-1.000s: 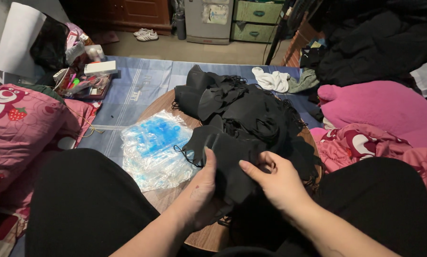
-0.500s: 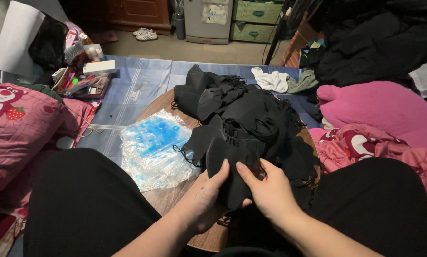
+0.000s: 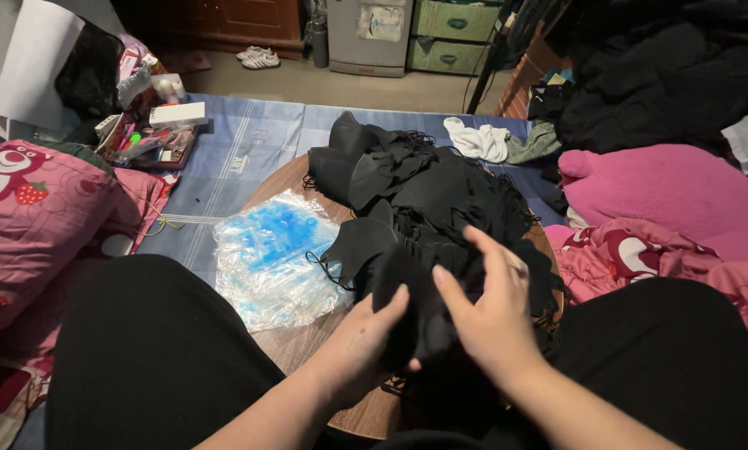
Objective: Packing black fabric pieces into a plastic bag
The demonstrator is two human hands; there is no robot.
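My left hand (image 3: 366, 342) and my right hand (image 3: 491, 312) are together over the near edge of a round wooden table (image 3: 307, 346), both gripping a small stack of black face masks (image 3: 411, 304). A big loose pile of black face masks (image 3: 428, 192) with ear loops covers the table's middle and far side, just beyond my fingers. Left of the pile lies a clear plastic bag with blue packs (image 3: 270, 254). My black-clad legs frame the table on both sides.
A pink printed pillow (image 3: 32, 221) lies at the left, a pink blanket (image 3: 682, 196) and dark clothes at the right. A blue mat (image 3: 241, 150) holds a box of small items (image 3: 153, 133). White cloth (image 3: 478, 140) lies beyond the table.
My hands have come closer together on the black stack. My right hand has slid forward over its top, fingers now spread across it.
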